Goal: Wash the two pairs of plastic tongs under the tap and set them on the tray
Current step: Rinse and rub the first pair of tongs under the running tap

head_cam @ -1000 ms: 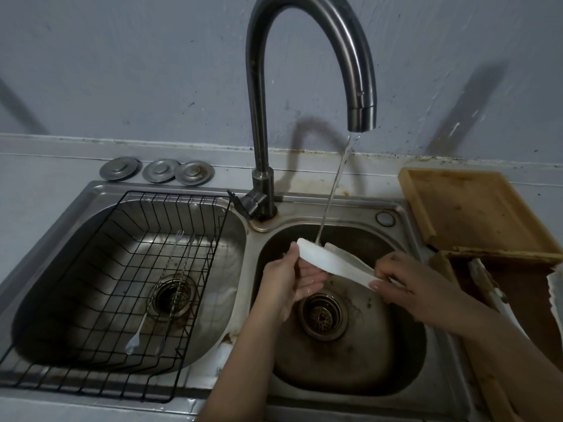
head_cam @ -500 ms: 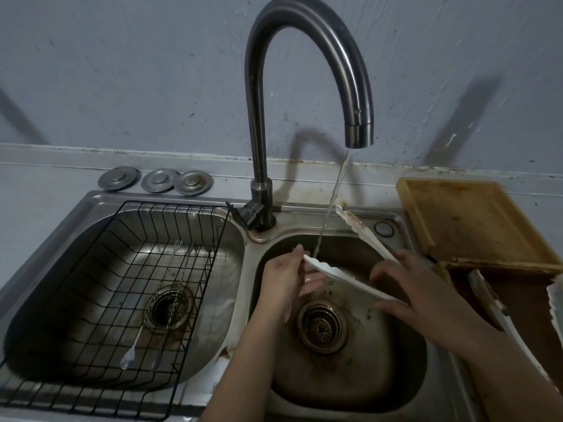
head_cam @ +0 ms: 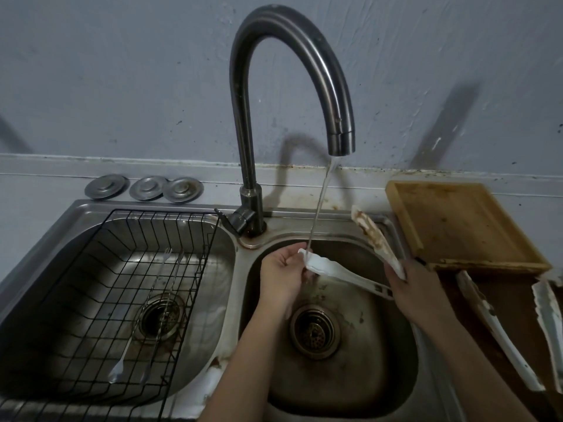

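Observation:
White plastic tongs (head_cam: 344, 274) are spread apart over the right sink basin (head_cam: 359, 376). My right hand (head_cam: 417, 290) grips them at the hinge end. Their lower arm reaches left under the thin stream from the tap (head_cam: 339, 138), and my left hand (head_cam: 283, 278) pinches its tip. The upper arm (head_cam: 373, 236) points up and back, smeared brown. A second pair of dirty white tongs (head_cam: 499, 333) lies on the dark counter at the right. The wooden tray (head_cam: 463, 223) sits behind it, with nothing on it.
A black wire rack (head_cam: 146, 287) sits in the left basin with thin metal utensils (head_cam: 146, 312) in it. Three round metal lids (head_cam: 143, 187) lie on the ledge behind. The right basin has a round drain strainer (head_cam: 313, 332).
The tongs have spread wide: one arm now points up toward the tray while the other stays under the water. My left hand slid to that arm's tip.

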Demonstrator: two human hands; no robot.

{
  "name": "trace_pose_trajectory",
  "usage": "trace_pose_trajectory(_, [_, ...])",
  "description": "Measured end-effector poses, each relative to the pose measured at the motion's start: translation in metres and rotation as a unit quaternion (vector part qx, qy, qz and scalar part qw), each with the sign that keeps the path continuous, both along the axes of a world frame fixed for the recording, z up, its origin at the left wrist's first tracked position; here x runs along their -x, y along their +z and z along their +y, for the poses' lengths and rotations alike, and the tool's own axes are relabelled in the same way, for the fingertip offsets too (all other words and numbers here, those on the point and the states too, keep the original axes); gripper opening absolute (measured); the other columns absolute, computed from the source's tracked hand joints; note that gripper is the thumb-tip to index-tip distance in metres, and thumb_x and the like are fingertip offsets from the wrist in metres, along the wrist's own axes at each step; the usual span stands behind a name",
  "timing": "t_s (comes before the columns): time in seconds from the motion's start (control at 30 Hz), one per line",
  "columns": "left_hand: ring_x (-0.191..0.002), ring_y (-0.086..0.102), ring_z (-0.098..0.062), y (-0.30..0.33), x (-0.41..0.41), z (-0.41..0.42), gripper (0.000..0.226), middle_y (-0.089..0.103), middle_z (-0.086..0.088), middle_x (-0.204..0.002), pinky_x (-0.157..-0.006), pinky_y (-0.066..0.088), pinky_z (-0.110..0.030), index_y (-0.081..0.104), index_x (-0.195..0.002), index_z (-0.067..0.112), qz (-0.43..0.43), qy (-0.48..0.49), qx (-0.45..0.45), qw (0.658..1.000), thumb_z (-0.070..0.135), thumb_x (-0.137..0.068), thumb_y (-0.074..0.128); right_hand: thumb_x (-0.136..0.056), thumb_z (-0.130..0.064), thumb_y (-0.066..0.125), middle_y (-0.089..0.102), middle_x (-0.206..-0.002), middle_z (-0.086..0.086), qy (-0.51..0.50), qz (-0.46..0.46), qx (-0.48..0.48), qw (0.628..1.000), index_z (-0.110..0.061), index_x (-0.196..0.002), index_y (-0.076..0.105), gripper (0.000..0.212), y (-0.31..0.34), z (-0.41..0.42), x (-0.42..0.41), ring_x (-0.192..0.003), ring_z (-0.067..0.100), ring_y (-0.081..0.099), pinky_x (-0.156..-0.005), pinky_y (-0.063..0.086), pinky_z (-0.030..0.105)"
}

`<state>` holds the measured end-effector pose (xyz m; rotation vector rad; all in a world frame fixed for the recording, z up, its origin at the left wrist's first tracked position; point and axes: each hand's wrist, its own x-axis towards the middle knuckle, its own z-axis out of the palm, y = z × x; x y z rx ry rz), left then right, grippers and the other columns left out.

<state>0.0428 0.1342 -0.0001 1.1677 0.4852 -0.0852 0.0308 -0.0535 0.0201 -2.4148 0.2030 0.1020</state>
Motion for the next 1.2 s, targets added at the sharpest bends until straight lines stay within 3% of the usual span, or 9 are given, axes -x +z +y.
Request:
trace_pose_trajectory(0.13, [-0.073,0.066,-0.017,-0.004,-0.001,0.001,0.019,0.070,-0.006,-0.079,-0.072,0.055,-0.030,0.067,-0.096,0.002,-0.042,0.063,-0.069,0.995,-0.008,-0.082,0.061,-0.092,-0.010,0.049,0.047,-0.061,-0.011,-0.010,-0.105,0.011,0.994,-0.015,-0.082,0.055,0.013,-0.006,0.014,-0.001,-0.058,0.001,0.045,-0.048,0.029,0.019])
trace_pose_trajectory(0.3, [-0.074,0.067,0.001,0.009,0.001,-0.009,0.041,0.067,0.000,-0.090,-0.066,0.053,-0.011,0.058,-0.105,0.003,-0.107,0.137,-0.021,0.984,-0.021,-0.072,0.063,-0.087,-0.005,0.052,0.052,-0.062,-0.002,-0.034,-0.181,-0.039,0.982,-0.012,-0.074,0.056,0.016,-0.019,0.033,-0.001,-0.061,0.018,0.051,-0.050,0.031,0.022])
trace_pose_trajectory(0.47, [-0.066,0.067,-0.019,0.015,0.003,-0.005,0.016,0.067,-0.011,-0.077,-0.056,0.056,-0.023,0.062,-0.078,0.012,-0.061,0.042,-0.093,0.993,-0.001,-0.086,0.059,-0.087,0.001,0.052,0.045,-0.061,-0.008,-0.058,-0.225,-0.085,0.969,-0.008,-0.080,0.060,0.013,-0.019,0.033,0.003,-0.056,0.006,0.043,-0.049,0.027,0.019])
trace_pose_trajectory(0.53, [-0.053,0.068,-0.017,0.017,0.002,0.004,0.025,0.065,-0.015,-0.072,-0.049,0.055,-0.022,0.058,-0.076,0.008,-0.035,-0.022,-0.083,0.996,0.011,-0.097,0.044,-0.085,0.001,0.052,0.042,-0.060,-0.010,-0.053,-0.250,-0.091,0.962,-0.010,-0.074,0.053,0.016,-0.017,0.029,0.004,-0.056,0.002,0.040,-0.049,0.026,0.019])
trace_pose_trajectory(0.63, [-0.059,0.070,-0.013,0.021,0.002,0.016,0.040,0.067,-0.012,-0.073,-0.058,0.056,-0.023,0.061,-0.078,0.008,-0.058,-0.105,-0.106,0.987,0.020,-0.102,0.031,-0.079,-0.018,0.045,0.038,-0.062,-0.011,-0.027,-0.295,-0.078,0.952,-0.012,-0.072,0.051,0.011,-0.017,0.024,0.004,-0.057,0.003,0.037,-0.052,0.023,0.018])
trace_pose_trajectory(0.77, [-0.066,0.068,-0.016,0.031,0.004,0.022,0.030,0.066,-0.017,-0.080,-0.067,0.056,-0.023,0.063,-0.087,0.005,-0.094,-0.127,-0.071,0.985,0.010,-0.100,0.036,-0.070,-0.028,0.036,0.047,-0.072,-0.001,-0.019,-0.300,-0.072,0.951,0.003,-0.076,0.061,0.040,-0.025,0.021,0.000,-0.069,0.019,0.045,-0.057,0.029,0.024])
trace_pose_trajectory(0.93, [-0.076,0.059,-0.027,0.030,0.004,0.023,0.027,0.063,-0.021,-0.079,-0.076,0.049,-0.037,0.069,-0.080,0.009,-0.130,-0.075,-0.124,0.981,-0.005,-0.091,0.048,-0.075,-0.012,0.050,0.058,-0.072,0.007,0.005,-0.246,-0.078,0.966,-0.021,-0.069,0.059,0.015,-0.028,0.024,-0.001,-0.076,0.031,0.055,-0.062,0.041,0.034])
trace_pose_trajectory(1.03, [-0.060,0.063,-0.005,0.027,0.003,0.024,0.020,0.068,-0.004,-0.071,-0.062,0.054,-0.019,0.071,-0.089,0.006,-0.127,-0.045,-0.174,0.976,-0.009,-0.083,0.060,-0.079,0.005,0.058,0.058,-0.080,0.007,0.013,-0.225,-0.063,0.972,-0.037,-0.065,0.051,0.044,-0.030,0.020,0.000,-0.081,0.028,0.056,-0.064,0.040,0.030])
trace_pose_trajectory(1.2, [-0.058,0.063,0.006,0.026,0.007,0.019,0.024,0.069,0.004,-0.073,-0.055,0.049,-0.011,0.066,-0.074,0.012,-0.180,0.027,-0.212,0.960,-0.012,-0.073,0.069,-0.076,0.011,0.065,0.049,-0.078,0.000,0.024,-0.232,-0.071,0.970,0.003,-0.078,0.068,0.009,-0.021,0.025,0.004,-0.078,0.001,0.055,-0.069,0.039,0.002])
